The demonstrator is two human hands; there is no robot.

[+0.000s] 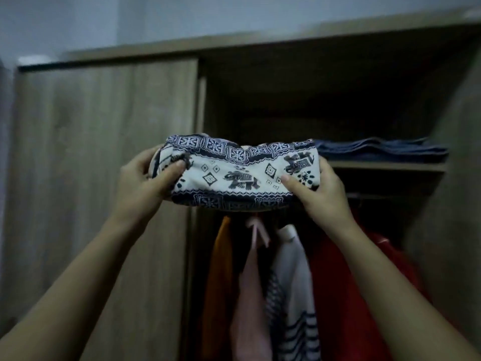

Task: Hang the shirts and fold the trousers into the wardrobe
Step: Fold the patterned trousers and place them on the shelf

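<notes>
Left of the fingers stands the closed wardrobe door point(104, 165). The left hand point(143, 183) clamps its thumb and curled fingers on the left end of the folded elephant-print trousers point(234, 173). The right hand point(320, 188) clamps the right end, level with the shelf point(385, 166). Just right, folded blue jeans point(377, 149) lie on it. Shirts point(294, 295) hang below the fingers.

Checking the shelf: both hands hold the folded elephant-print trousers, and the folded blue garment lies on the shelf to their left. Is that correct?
Not left. The head view shows the blue garment on the shelf to the right of the elephant-print trousers, which the left hand and right hand do hold.
</notes>
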